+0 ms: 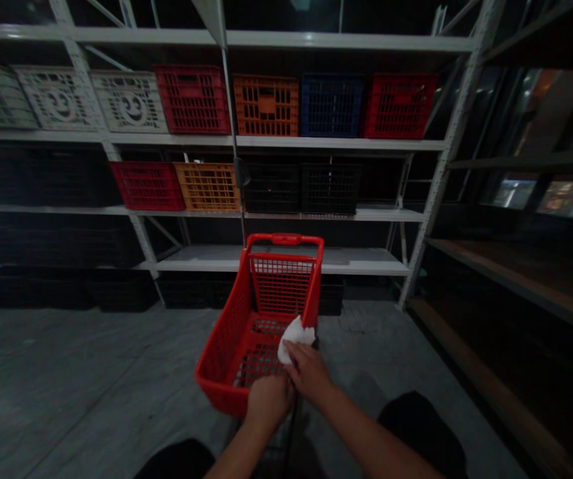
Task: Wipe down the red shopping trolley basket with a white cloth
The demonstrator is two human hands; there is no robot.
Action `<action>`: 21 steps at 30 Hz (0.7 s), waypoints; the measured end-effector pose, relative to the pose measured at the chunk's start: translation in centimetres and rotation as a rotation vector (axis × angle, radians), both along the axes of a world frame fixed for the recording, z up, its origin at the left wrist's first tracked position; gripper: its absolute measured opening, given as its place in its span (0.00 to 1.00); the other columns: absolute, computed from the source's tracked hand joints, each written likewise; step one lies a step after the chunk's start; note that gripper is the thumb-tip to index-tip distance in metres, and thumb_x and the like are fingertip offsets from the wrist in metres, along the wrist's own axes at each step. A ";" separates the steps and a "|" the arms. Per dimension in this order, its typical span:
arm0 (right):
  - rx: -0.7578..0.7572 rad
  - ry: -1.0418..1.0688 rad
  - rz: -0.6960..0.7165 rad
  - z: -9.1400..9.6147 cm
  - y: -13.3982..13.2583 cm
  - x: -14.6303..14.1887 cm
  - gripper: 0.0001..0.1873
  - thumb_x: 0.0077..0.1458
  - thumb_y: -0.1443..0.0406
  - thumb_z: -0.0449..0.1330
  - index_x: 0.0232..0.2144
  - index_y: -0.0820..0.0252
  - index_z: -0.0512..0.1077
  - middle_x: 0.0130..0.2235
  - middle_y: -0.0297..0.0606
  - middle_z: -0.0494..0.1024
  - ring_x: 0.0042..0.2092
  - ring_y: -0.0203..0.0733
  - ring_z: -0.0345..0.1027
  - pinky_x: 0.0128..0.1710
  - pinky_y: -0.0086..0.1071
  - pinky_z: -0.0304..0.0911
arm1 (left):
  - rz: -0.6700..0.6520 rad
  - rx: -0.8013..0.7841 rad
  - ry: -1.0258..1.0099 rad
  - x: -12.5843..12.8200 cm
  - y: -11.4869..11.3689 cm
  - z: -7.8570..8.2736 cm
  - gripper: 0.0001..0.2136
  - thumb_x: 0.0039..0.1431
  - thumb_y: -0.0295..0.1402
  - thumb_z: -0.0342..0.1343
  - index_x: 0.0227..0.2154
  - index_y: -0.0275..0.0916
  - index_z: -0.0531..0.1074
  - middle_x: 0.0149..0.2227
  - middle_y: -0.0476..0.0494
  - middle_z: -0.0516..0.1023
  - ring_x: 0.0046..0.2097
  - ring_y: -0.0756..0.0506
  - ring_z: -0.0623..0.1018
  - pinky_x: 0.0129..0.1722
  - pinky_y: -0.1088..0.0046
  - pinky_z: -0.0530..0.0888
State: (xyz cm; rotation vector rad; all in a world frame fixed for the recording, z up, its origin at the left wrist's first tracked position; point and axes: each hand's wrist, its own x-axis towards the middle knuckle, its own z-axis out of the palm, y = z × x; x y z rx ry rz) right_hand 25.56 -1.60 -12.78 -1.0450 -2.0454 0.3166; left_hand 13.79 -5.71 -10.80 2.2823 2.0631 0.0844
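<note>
A red plastic shopping basket [236, 332] with an upright handle stands on the floor right in front of me. My right hand [309, 371] is closed on a white cloth [293, 336] and presses it against the basket's near right rim. My left hand [269, 399] is curled over the near rim just beside the right hand, gripping the basket's edge. The basket's grid bottom shows nothing inside.
A white metal shelving unit [286, 143] faces me, holding red, orange, blue, white and black crates. Dark wooden shelves [516, 279] run along the right. The grey concrete floor [91, 379] stretches left. My dark-clad knees show at the bottom.
</note>
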 end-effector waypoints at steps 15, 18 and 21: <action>0.052 -0.232 -0.037 0.7 2.6 0.2 0.09 0.54 0.69 0.55 0.31 0.59 0.75 0.38 0.38 0.77 0.41 0.39 0.68 0.45 0.31 0.62 | -0.080 0.057 -0.007 -1.7 -1.1 -0.4 0.28 0.60 0.44 0.30 0.32 0.34 0.74 0.30 0.33 0.78 0.34 0.41 0.78 0.33 0.67 0.69; 0.059 -0.301 -0.079 1.9 5.6 0.7 0.08 0.55 0.69 0.54 0.30 0.62 0.74 0.34 0.38 0.77 0.40 0.38 0.68 0.45 0.29 0.61 | -0.085 0.087 0.002 -2.5 -1.4 -0.6 0.26 0.60 0.44 0.32 0.31 0.36 0.74 0.30 0.34 0.78 0.34 0.41 0.78 0.33 0.67 0.70; 0.053 -0.280 -0.166 2.7 8.5 1.2 0.09 0.55 0.70 0.53 0.31 0.64 0.74 0.41 0.43 0.75 0.44 0.41 0.67 0.47 0.31 0.60 | -0.090 0.097 0.019 -3.6 -1.9 -0.9 0.25 0.61 0.43 0.32 0.29 0.38 0.74 0.28 0.37 0.78 0.33 0.41 0.78 0.32 0.68 0.70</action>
